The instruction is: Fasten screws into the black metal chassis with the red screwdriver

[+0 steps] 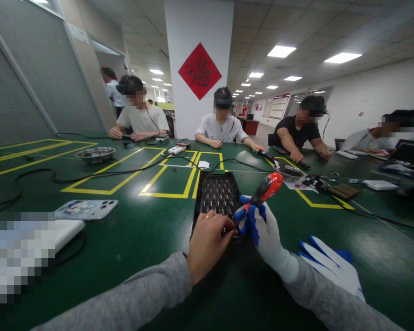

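Left hand (212,241): bare, ringed, palm down over the near end of a black case (198,197). Fingers curled, thumb and forefinger drawn almost together at the clock's centre, where the two hands meet. Something dark shows at the tips; cannot tell whether it is pinched or merely touched. Hazard, my estimate: bare skin lies right where a tool tip would come down, so a slip would catch the thumb.

Case: flat on the green table (141,243), running from the centre toward 12 o'clock, rows of small metal pieces (219,193) set in it. Near end partly covered by the left hand. Wrist weight on that rim might tilt it and unseat pieces; how firmly they sit cannot be judged.

Right hand (262,223): gloved white and blue, at 3 o'clock, fingers wrapped round the neck of a screwdriver (267,187). Red-and-black handle leans up toward 2 o'clock; shaft drops toward 8 and is lost among the fingers. Tip not visible. Grip is low, handle unsupported above it: should the pinch slacken, the handle could swing over. Coated fingertips may also dull the feel for small parts, inviting a drop.

Spare glove (331,266): at 4 o'clock, lying on the table just beside the right sleeve (313,289). An outward forearm sweep could drag it along.
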